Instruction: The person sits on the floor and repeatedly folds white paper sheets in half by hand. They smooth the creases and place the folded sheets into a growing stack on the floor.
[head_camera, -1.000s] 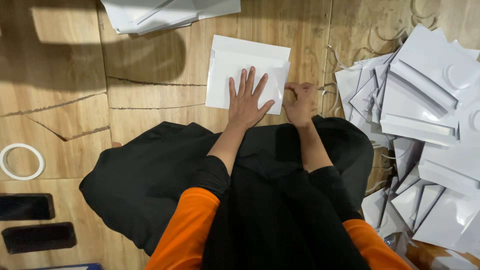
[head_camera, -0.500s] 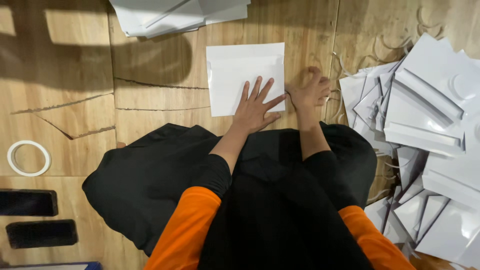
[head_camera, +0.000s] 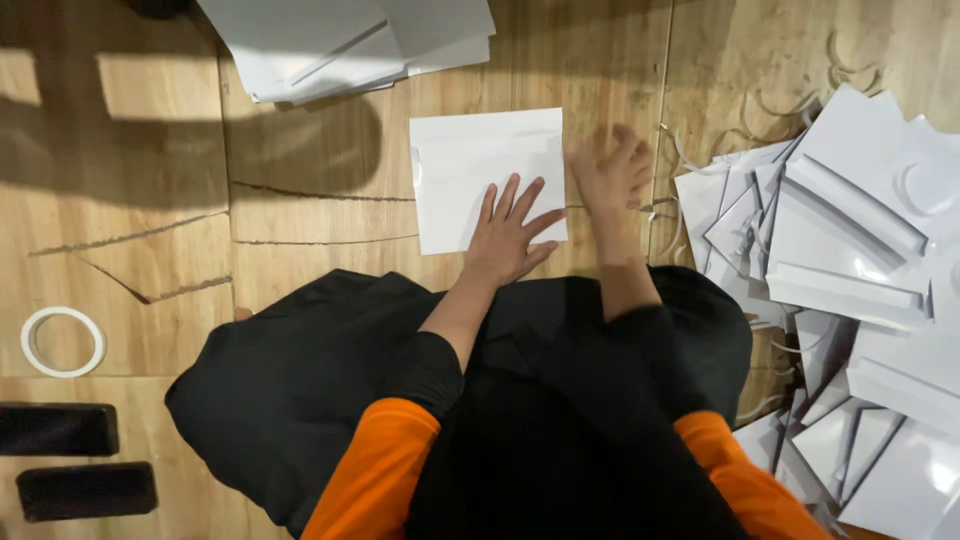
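Right of frame: heap of white folded sheets (head_camera: 850, 260). Top: white stack (head_camera: 340, 40). Centre: white envelope (head_camera: 475, 165) on wooden floor (head_camera: 150, 230), left hand (head_camera: 508, 235) flat, fingers spread; right hand (head_camera: 610, 178) blurred beside it, fingers loosely open. Lower left: tape ring (head_camera: 62, 341).

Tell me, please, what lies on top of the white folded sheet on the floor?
The left hand lies flat on the white folded sheet; the right hand is at its right edge. Anything beneath is hidden.
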